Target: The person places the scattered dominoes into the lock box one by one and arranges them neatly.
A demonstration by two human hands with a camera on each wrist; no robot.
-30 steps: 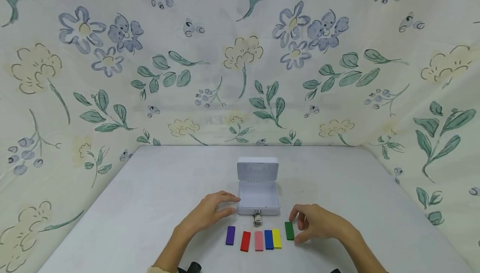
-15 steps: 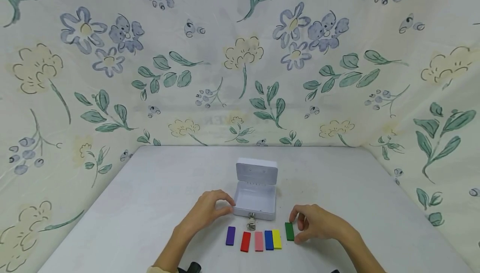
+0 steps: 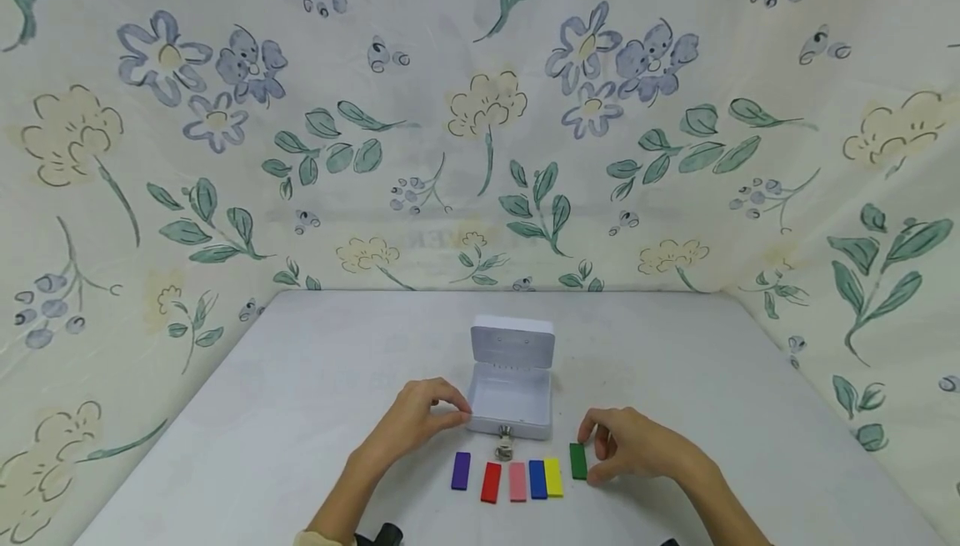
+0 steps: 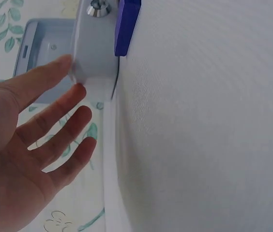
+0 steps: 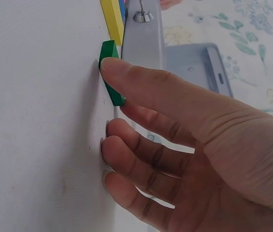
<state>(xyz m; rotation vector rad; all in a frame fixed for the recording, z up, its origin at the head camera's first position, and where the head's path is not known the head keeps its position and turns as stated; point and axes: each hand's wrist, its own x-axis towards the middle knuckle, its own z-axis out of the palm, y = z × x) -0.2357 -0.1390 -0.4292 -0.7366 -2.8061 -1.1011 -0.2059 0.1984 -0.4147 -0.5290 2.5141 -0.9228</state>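
A small white metal box stands with its lid raised and a silver latch hanging at its front. My left hand touches the box's front left corner with thumb and index finger, the other fingers spread and fairly straight. On the right, my right hand pinches a green block by its ends between thumb and index finger, as the right wrist view shows too. That block lies on the table. Left of it lie a yellow block, a blue block and a pink block.
A red block and a purple block lie farther left in the same row, in front of the box. Everything rests on a white table. Behind it hangs a floral cloth.
The box has shifted slightly left and toward me, turning a little, with my left hand at its corner. My right hand and the green block have barely moved.
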